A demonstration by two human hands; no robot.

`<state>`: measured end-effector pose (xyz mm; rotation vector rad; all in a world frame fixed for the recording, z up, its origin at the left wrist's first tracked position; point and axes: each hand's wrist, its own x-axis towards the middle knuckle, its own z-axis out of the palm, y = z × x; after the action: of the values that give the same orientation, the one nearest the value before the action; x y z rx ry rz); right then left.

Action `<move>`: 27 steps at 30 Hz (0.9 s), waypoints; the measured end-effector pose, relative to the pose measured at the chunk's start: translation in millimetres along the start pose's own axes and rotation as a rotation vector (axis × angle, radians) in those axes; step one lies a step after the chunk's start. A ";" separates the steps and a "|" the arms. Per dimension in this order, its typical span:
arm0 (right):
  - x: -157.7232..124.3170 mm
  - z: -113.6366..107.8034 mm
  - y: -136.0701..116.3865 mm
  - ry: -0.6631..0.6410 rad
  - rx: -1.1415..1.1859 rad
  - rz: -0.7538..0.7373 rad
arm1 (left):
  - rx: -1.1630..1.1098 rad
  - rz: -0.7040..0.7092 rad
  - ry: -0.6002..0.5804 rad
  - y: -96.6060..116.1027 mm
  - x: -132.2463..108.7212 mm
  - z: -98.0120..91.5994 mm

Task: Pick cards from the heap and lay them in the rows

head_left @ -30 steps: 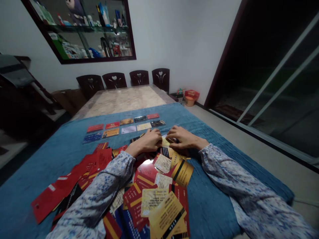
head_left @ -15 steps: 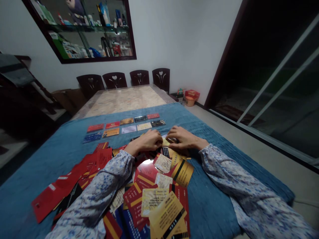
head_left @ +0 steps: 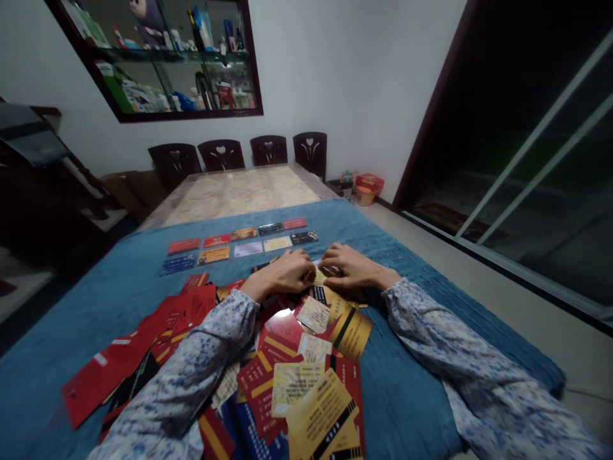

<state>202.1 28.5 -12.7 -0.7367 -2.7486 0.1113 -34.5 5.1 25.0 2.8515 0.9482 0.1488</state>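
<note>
A pale yellow card point(head_left: 320, 275) sits between my two hands at the far end of a loose card pile. My left hand point(head_left: 286, 271), its fingers curled in, is closed at the card's left edge. Opposite it, my right hand point(head_left: 353, 266) bends its fingers and thumb around the right edge. The fingertips are partly hidden. Below them spread gold cards point(head_left: 352, 333), a white patterned card point(head_left: 313, 314) and red cards point(head_left: 262, 388). More red cards point(head_left: 158, 326) fan out past my left forearm.
Two rows of cards lie beyond the pile, among them an orange card point(head_left: 214, 255) and a black card point(head_left: 305, 237). A blue cloth point(head_left: 407, 396) covers the near table; the marbled tabletop point(head_left: 239, 188) continues behind it towards several dark chairs point(head_left: 220, 155).
Both hands stay in nearly the same place around the pale yellow card. My left fingers shift very slightly; the cards on the table have not moved.
</note>
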 end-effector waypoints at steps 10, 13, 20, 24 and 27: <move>0.3 3.4 -1.9 0.039 0.029 0.008 | -0.048 0.030 0.007 -10.1 1.5 0.9; 1.4 3.0 -4.1 0.062 -0.001 -0.012 | -0.069 -0.010 0.027 -10.0 0.4 0.4; 5.1 8.2 -3.3 0.168 -0.118 -0.012 | -0.074 -0.045 0.074 -12.4 0.4 1.0; 5.2 10.7 -2.2 0.252 -0.143 0.031 | -0.097 -0.064 0.108 -16.4 1.2 2.9; 4.8 9.4 -2.8 0.283 -0.142 0.069 | -0.134 -0.078 0.174 -21.9 2.3 7.0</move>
<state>194.0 28.5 -20.0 -0.8154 -2.4804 -0.1632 -44.7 23.1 14.8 2.7091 1.0370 0.4415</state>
